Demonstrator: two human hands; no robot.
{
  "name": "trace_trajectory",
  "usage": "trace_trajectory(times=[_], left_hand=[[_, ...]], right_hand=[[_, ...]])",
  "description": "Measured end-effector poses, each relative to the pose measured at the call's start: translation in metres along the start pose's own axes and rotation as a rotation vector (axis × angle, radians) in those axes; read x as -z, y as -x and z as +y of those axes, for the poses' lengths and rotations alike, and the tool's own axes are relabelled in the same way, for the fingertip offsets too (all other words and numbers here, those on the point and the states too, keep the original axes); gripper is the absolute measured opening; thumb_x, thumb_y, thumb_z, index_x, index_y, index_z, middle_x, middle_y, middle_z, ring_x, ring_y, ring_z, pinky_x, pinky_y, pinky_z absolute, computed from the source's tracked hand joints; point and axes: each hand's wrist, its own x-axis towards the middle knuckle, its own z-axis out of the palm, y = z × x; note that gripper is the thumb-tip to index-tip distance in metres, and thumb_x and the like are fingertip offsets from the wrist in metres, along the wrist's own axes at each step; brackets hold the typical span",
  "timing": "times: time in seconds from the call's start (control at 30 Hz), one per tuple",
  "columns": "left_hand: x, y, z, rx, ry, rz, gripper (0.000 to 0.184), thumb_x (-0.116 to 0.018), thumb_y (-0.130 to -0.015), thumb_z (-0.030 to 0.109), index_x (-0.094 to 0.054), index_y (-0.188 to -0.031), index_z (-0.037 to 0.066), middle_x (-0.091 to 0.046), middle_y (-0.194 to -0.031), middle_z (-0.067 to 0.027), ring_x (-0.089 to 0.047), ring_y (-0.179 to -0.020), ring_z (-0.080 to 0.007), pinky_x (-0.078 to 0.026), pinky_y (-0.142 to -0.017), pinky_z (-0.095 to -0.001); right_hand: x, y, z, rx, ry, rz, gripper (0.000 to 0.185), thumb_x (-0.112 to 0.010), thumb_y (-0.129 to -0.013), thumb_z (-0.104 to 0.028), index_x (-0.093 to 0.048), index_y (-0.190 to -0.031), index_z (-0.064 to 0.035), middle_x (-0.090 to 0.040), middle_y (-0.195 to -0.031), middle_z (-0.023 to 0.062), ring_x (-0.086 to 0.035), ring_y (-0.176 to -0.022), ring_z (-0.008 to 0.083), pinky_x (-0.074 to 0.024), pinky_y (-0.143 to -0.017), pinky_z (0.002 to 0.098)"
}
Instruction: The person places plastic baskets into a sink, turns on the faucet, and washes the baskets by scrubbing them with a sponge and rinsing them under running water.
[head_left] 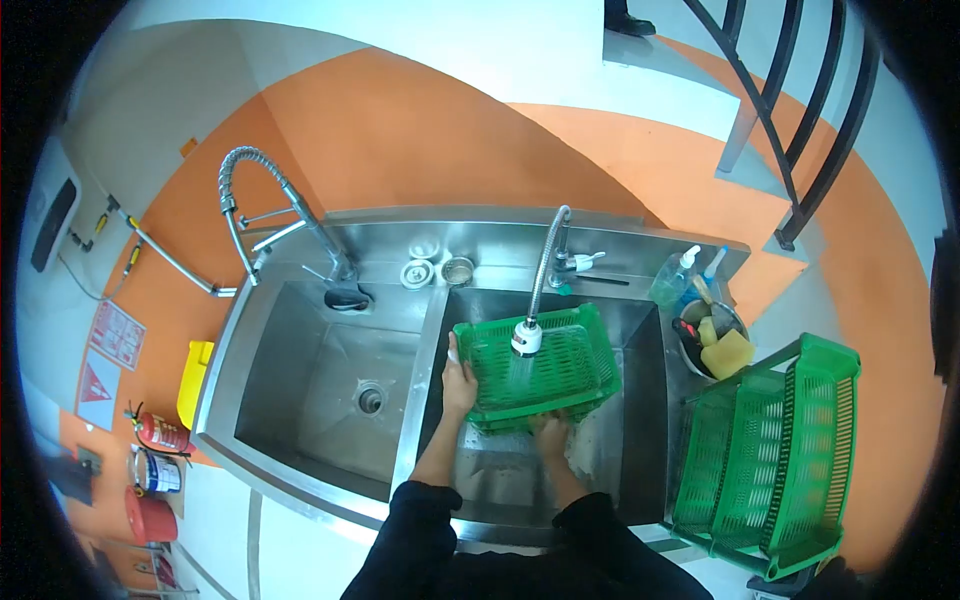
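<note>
A green plastic basket (pixel 540 365) is held tilted in the right sink basin, under the faucet's white spray head (pixel 526 338). Water runs from that head onto the slotted bottom. My left hand (pixel 459 387) is closed on the basket's left rim, thumb pointing up along it. At the near side, my right hand (pixel 551 432) is closed against the basket's lower edge; its fingertips are partly hidden there.
Beside the right basin stand a bowl with yellow sponges (pixel 728 354) and a soap bottle (pixel 674 275). Several green baskets (pixel 770 460) are stacked at the right. The left basin (pixel 330 390) has a tall spring faucet (pixel 310 222); two drain strainers (pixel 457 271) lie on the back ledge.
</note>
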Motion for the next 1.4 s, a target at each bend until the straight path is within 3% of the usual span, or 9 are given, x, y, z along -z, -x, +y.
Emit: trace_trajectory(times=[0.17,0.27,0.53,0.7,0.77,0.83,1.0,1.07,1.4], left_hand=[[0.001,0.003,0.010,-0.058,-0.028,0.040,0.065,-0.042,-0.082,-0.006,-0.015,-0.139,0.008,-0.047,-0.116,-0.0309,-0.048,-0.104,-0.0445,-0.041,-0.087,-0.0433],[0.007,0.006,0.021,0.012,-0.040,0.007,0.065,-0.041,-0.082,-0.006,-0.015,-0.139,0.009,-0.048,-0.115,-0.0304,-0.049,-0.103,-0.0443,-0.042,-0.086,-0.0435],[-0.001,0.004,0.008,-0.020,-0.054,0.021,0.069,-0.042,-0.080,-0.006,-0.012,-0.140,0.010,-0.048,-0.116,-0.0291,-0.051,-0.100,-0.0444,-0.043,-0.084,-0.0449],[0.002,0.005,0.010,-0.058,-0.109,0.014,0.071,-0.042,-0.078,-0.008,-0.010,-0.140,0.008,-0.044,-0.121,-0.0292,-0.049,-0.102,-0.0443,-0.042,-0.085,-0.0450],[0.002,0.004,0.007,-0.019,-0.097,-0.026,0.072,-0.041,-0.078,-0.009,-0.009,-0.140,0.008,-0.042,-0.123,-0.0291,-0.049,-0.102,-0.0442,-0.042,-0.086,-0.0448],[0.000,0.000,-0.003,-0.073,-0.053,-0.017,0.073,-0.040,-0.077,-0.009,-0.007,-0.140,0.008,-0.040,-0.124,-0.0288,-0.048,-0.104,-0.0439,-0.042,-0.087,-0.0447],[-0.002,-0.002,-0.008,-0.089,0.017,0.001,0.077,-0.041,-0.074,-0.011,-0.006,-0.140,0.007,-0.043,-0.121,-0.0304,-0.047,-0.108,-0.0420,-0.038,-0.093,-0.0426],[-0.002,0.000,0.000,-0.001,-0.012,-0.014,0.076,-0.041,-0.073,-0.012,-0.008,-0.139,0.005,-0.042,-0.122,-0.0308,-0.046,-0.110,-0.0421,-0.037,-0.094,-0.0425],[-0.001,-0.013,-0.013,0.120,-0.246,-0.142,0.082,-0.048,-0.071,-0.009,-0.005,-0.139,0.004,-0.044,-0.121,-0.0271,-0.051,-0.102,-0.0426,-0.043,-0.085,-0.0463]], right_hand=[[-0.076,0.015,-0.069,0.048,-0.019,-0.066,0.016,-0.054,-0.079,-0.011,-0.060,-0.088,0.0005,-0.059,-0.086,0.0196,-0.056,-0.077,0.0342,-0.0460,-0.068,0.0416],[-0.069,0.004,-0.082,-0.575,-0.283,-0.451,0.011,-0.054,-0.080,-0.009,-0.058,-0.085,0.0003,-0.058,-0.082,0.0183,-0.056,-0.067,0.0311,-0.0454,-0.059,0.0378],[-0.069,0.012,-0.078,-0.130,-0.175,-0.285,0.012,-0.057,-0.079,-0.007,-0.058,-0.089,-0.0007,-0.058,-0.076,0.0121,-0.054,-0.055,0.0271,-0.0467,-0.052,0.0348],[-0.040,0.016,-0.035,0.273,0.432,-0.079,0.019,-0.055,-0.077,-0.012,-0.060,-0.091,0.0000,-0.058,-0.094,0.0143,-0.060,-0.080,0.0288,-0.0513,-0.064,0.0362],[-0.008,0.013,-0.004,-0.089,0.480,-0.440,0.020,-0.056,-0.074,-0.011,-0.060,-0.089,0.0005,-0.055,-0.099,0.0149,-0.058,-0.084,0.0281,-0.0522,-0.063,0.0365],[0.011,0.007,0.053,0.158,0.580,0.033,0.018,-0.056,-0.072,-0.011,-0.061,-0.086,0.0001,-0.053,-0.100,0.0151,-0.059,-0.078,0.0268,-0.0531,-0.057,0.0373],[0.018,-0.003,0.047,0.049,0.671,0.081,0.012,-0.055,-0.073,-0.007,-0.063,-0.079,-0.0006,-0.056,-0.092,0.0153,-0.061,-0.072,0.0273,-0.0520,-0.053,0.0412],[-0.010,0.000,0.028,-0.402,0.435,-0.435,0.013,-0.052,-0.075,-0.004,-0.063,-0.081,0.0013,-0.059,-0.083,0.0190,-0.061,-0.074,0.0316,-0.0515,-0.058,0.0443],[-0.069,0.023,-0.027,0.026,0.152,-0.341,0.017,-0.047,-0.079,-0.007,-0.063,-0.081,0.0009,-0.060,-0.095,0.0216,-0.061,-0.083,0.0344,-0.0515,-0.069,0.0417]])
